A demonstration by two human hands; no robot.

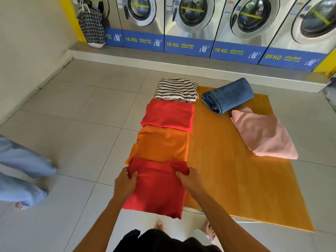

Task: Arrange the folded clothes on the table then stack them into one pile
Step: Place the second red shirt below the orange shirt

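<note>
Gripping near red folded garment [156, 188] at far corners: left hand [125, 182] and right hand [190, 180], fingers clamped on cloth. Garment lies at near end of left column on worktop [227, 170], long axis running away from person; orange garment [161, 144] directly beyond, touching. Both hands equally near.

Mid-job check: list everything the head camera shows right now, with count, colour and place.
near red garment: 1, red, folded, near end of left row
orange garment: 1, orange, behind it
far red garment: 1, red, behind the orange
striped garment: 1, black-and-white, far end of row
jeans: 1, blue, far right
pink garment: 1, pink, right
table: 1, yellow-orange
washing machines: 5, silver, back wall
checked bag: 1, far left
left hand: grips near red garment
right hand: grips same garment
</note>
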